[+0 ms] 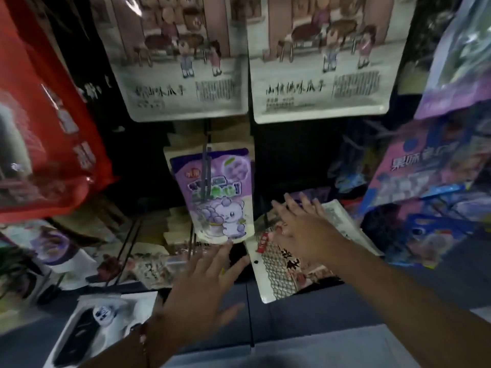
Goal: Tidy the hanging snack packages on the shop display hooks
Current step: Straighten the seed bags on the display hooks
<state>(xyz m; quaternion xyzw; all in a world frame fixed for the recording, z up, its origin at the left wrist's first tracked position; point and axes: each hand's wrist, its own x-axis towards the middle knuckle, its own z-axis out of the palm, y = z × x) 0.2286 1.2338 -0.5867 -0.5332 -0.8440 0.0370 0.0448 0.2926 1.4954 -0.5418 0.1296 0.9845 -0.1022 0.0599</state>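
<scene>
Both hands are out in front of the rack with fingers spread, gripping nothing. The left hand [204,285] hovers just under the purple pouch [215,192], its fingertips near the pouch's bottom edge; whether they touch it is hard to tell through the blur. That pouch hangs on a dark hook [206,166] in the middle of the display, tilted a little to the right.

The right hand [300,227] lies flat across the top of a net-patterned pack [279,272] just right of the pouch, fingers fanned over it.

Above hang two pale cartoon packs, one on the left [183,75] and one on the right [321,75], side by side. A red bag [45,134] fills the far left, a pink and blue bag [430,166] the right. A white pack with a dark window [98,325] sits low at left.
</scene>
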